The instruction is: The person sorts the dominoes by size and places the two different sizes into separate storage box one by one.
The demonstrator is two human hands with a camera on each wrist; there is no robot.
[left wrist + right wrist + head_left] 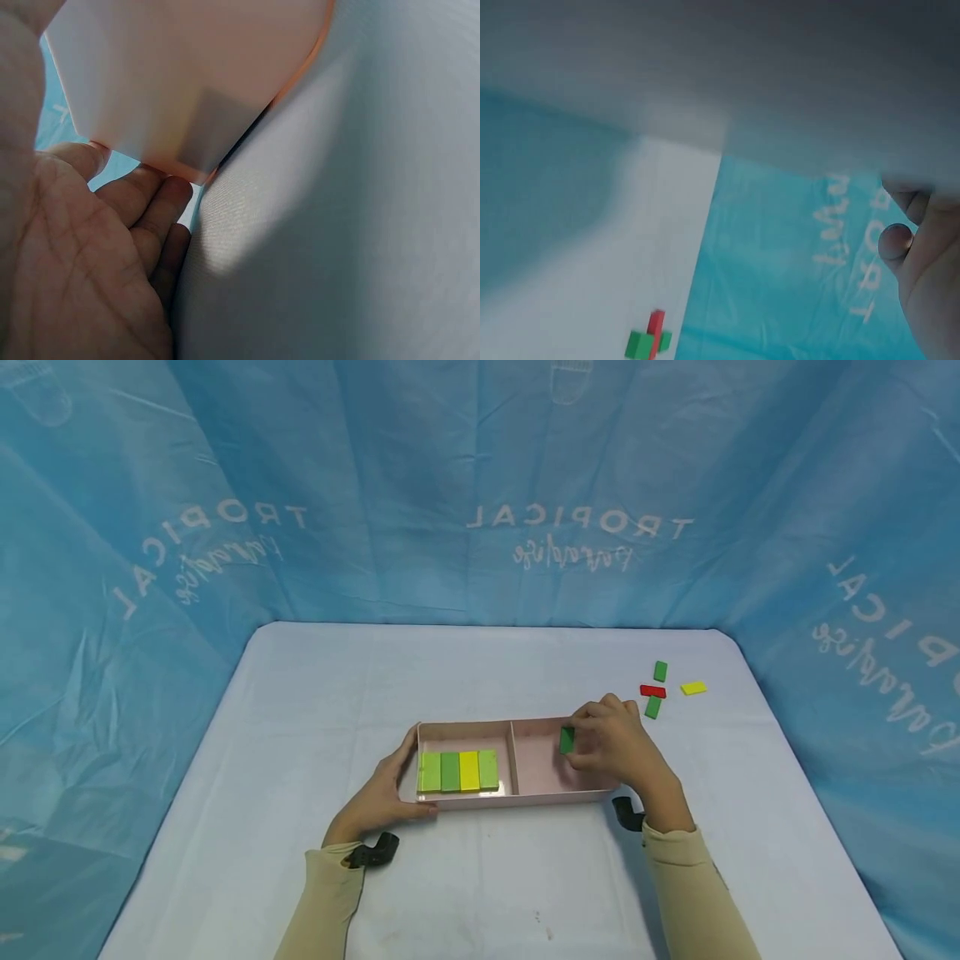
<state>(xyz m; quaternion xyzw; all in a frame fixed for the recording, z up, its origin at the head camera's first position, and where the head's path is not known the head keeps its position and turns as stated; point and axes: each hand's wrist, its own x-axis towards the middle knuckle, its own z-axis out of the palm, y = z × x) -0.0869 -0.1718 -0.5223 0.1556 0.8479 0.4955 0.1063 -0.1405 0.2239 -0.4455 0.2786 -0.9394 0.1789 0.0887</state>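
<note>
A long pale pink box (525,799) with a divider (513,757) lies on the table. My left hand (381,797) grips its left end, thumb along the near wall and fingers at the far left corner; the left wrist view shows those fingertips at the box wall (180,67). A row of flat green and yellow blocks (459,772) lies side by side in the left compartment. Over the right compartment, my right hand (618,739) pinches a dark green block (567,740) upright between thumb and fingers. The right wrist view shows only part of this hand (930,262), its block hidden.
Beyond the box at the right, a red block (652,691), a yellow block (693,688) and two green blocks, one farther back (660,671), lie on the white tablecloth (360,677). A blue printed curtain (420,468) surrounds the table's back and sides.
</note>
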